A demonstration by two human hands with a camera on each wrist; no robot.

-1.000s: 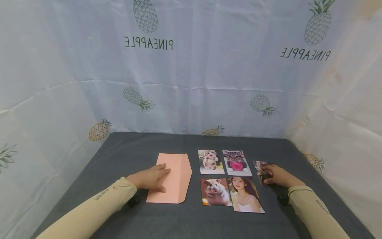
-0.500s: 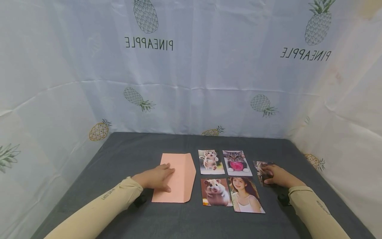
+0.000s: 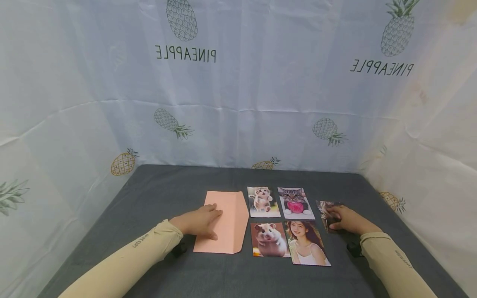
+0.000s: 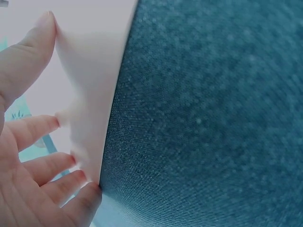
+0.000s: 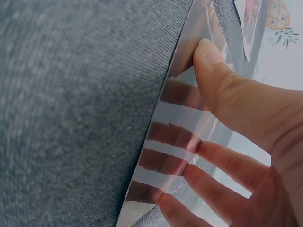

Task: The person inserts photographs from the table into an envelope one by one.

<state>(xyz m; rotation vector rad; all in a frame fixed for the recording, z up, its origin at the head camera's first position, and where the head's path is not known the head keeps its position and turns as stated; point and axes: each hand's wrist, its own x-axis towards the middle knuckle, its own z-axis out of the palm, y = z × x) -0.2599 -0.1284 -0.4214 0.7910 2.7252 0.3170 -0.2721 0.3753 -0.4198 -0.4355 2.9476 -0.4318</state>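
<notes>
A pink paper envelope (image 3: 227, 223) lies flat on the dark cloth, its flap unfolded to the right. My left hand (image 3: 199, 220) rests on its left side; in the left wrist view the spread fingertips (image 4: 45, 125) press on its pale surface near the edge. At far right my right hand (image 3: 352, 220) touches a photo card (image 3: 324, 215), partly covered by the fingers. The right wrist view has thumb and fingertips resting on the glossy card (image 5: 177, 116), which mirrors them. Between the hands lie a kitten photo (image 3: 262, 202) and a photo of a cat with a pink object (image 3: 295, 203).
Nearer the front are a hamster photo (image 3: 270, 240) and a photo of a person (image 3: 306, 243), their edges meeting. The table (image 3: 171, 182) wears a dark grey cloth. White curtains (image 3: 238, 82) printed with pineapples stand behind and at both sides.
My left hand has slid the envelope to the right, so its flap now comes close to the kitten and hamster photos. The right hand and the photos stay in place.
</notes>
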